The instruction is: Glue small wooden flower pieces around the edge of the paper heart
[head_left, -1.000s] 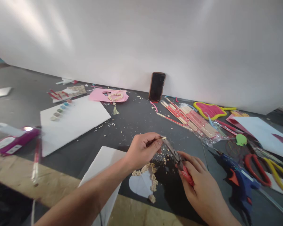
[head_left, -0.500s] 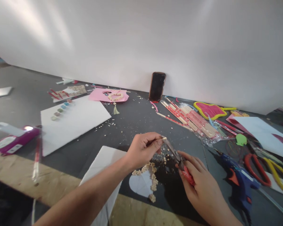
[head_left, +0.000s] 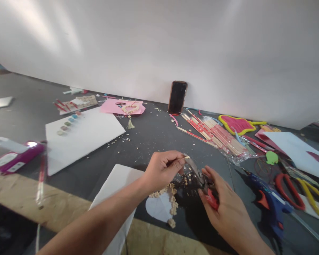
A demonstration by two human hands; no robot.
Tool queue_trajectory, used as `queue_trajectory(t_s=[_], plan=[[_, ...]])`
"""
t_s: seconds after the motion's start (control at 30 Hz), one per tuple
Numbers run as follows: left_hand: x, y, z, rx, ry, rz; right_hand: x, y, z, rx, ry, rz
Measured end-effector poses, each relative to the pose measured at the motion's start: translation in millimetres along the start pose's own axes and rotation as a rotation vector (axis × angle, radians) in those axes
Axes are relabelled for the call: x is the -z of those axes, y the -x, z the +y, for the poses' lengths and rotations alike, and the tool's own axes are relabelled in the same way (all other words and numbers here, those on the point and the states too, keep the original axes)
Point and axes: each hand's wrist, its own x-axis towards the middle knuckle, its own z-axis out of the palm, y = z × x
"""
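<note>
My left hand (head_left: 167, 168) pinches a thin wooden stick (head_left: 186, 157), of which only a short tip shows past the fingertips. My right hand (head_left: 220, 202) is around the red handle of a pair of pliers (head_left: 198, 172), fingers a little loosened. The metal jaws reach up to the stick's tip. Below the hands, a curved row of small wooden beads or pieces (head_left: 173, 202) lies along a white paper shape (head_left: 158, 206). Small pale bits are scattered on the dark table beside it.
A phone (head_left: 177, 97) leans on the white wall. To the right are packaged sticks (head_left: 223, 136), a blue glue gun (head_left: 271, 202) and scissors (head_left: 289, 191). White boards (head_left: 82, 138), a pink sheet (head_left: 108, 106) and a purple device (head_left: 18, 157) lie left.
The fingers of my right hand have opened slightly around the pliers, and the handles appear more spread. My left hand has hardly moved.
</note>
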Motion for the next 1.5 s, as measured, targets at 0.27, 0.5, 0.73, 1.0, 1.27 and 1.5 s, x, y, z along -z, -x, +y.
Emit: queue_trajectory(t_s=[0.27,0.5,0.73,1.0,1.27,1.5], plan=[[-2.7,2.1,2.5,-0.031,-0.056,0.015,6.2,-1.6,-6.5,0.035,0.051,-0.029],[-6.2,3.3,4.5,-0.026,-0.028,0.025,8.7,0.3,-5.6,0.076,0.102,0.045],[-12.6,2.3,-3.2,0.053,0.098,0.14,4.9,-3.1,-3.9,0.037,0.156,0.034],[-10.7,1.9,3.0,0.055,-0.002,0.113,4.0,-1.5,0.1,0.027,0.17,0.008],[-8.1,1.1,4.2,0.022,-0.013,0.09,7.4,-0.7,-3.6,0.057,0.128,0.001],[-8.9,4.4,10.2,0.055,0.003,0.081,12.5,4.3,-6.2,0.077,0.137,-0.002]])
